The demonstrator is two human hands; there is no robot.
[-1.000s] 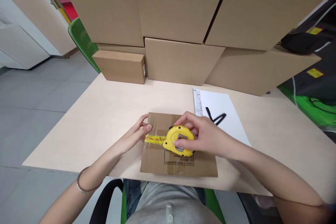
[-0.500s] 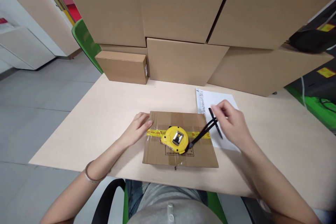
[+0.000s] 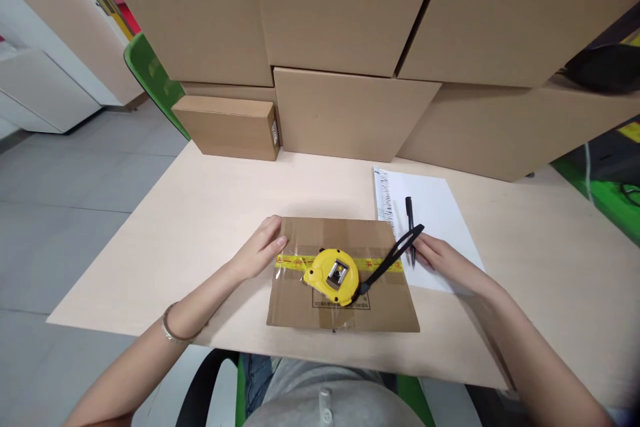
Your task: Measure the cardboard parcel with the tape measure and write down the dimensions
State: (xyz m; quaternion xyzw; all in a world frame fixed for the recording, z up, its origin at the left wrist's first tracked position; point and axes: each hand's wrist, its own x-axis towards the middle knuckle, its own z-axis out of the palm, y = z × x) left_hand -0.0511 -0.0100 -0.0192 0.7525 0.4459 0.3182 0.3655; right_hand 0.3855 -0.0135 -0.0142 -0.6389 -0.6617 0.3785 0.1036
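Observation:
A flat cardboard box (image 3: 295,303) with yellow printed tape lies in front of me. On top of it sits a yellow tape measure (image 3: 320,271), its black wrist strap (image 3: 389,260) reaching past the box's right edge. My left hand (image 3: 260,247) grips the box's upper left edge, thumb on top. Low beside the right edge is my right hand (image 3: 443,259), fingers stretched toward the box and the black pen (image 3: 410,213). The strap's loop partly covers those fingertips, so whether they touch the pen is unclear. Beneath pen and hand lies white paper (image 3: 440,207).
Large cardboard boxes (image 3: 350,113) stand stacked along the back of the table (image 3: 220,200). At the back left is a smaller carton (image 3: 225,127), with a green chair (image 3: 153,80) behind it. The table's front edge runs close to my body.
My right hand has let go of the strap and moved down beside the box's right edge. The left hand stays at the left edge. The view has shifted slightly.

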